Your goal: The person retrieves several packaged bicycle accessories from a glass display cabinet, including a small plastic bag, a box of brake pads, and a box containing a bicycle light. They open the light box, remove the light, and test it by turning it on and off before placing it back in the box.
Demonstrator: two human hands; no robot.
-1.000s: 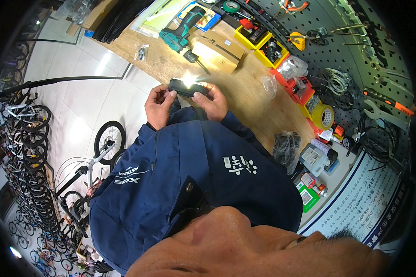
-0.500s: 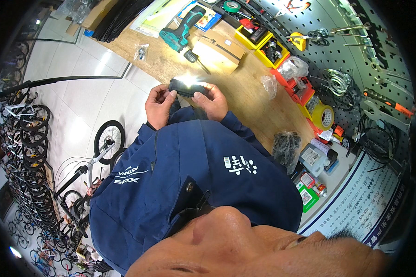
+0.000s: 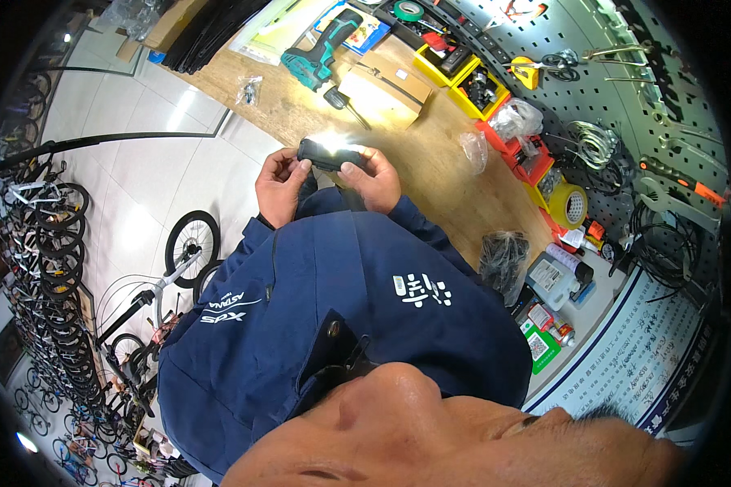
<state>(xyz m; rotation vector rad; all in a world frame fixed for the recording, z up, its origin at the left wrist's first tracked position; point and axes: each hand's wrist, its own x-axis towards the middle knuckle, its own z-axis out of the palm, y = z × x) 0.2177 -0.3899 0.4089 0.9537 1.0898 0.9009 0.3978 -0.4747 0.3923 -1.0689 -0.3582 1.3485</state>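
Both hands hold a small, black, oblong lamp (image 3: pixel 326 156) whose far side shines bright white. My left hand (image 3: pixel 282 188) grips its left end, thumb on the near face and fingers curled behind. At its right end, my right hand (image 3: pixel 371 180) has the thumb pressed against the near face and the fingers around the far side. The lamp is at the near edge of the wooden workbench (image 3: pixel 451 195), in front of my dark blue jacket. Glare hides part of its far side. Beyond it lie a teal cordless drill (image 3: pixel 321 57) and a brown cardboard box (image 3: pixel 387 88).
Yellow and red parts bins (image 3: pixel 477 91) line the bench's back edge below a pegboard (image 3: pixel 625 105) hung with tools. A small plastic bag (image 3: pixel 249 91) lies at the left edge. Bottles (image 3: pixel 554 278) stand on the right. Many bicycles (image 3: pixel 57 235) stand on the tiled floor at left.
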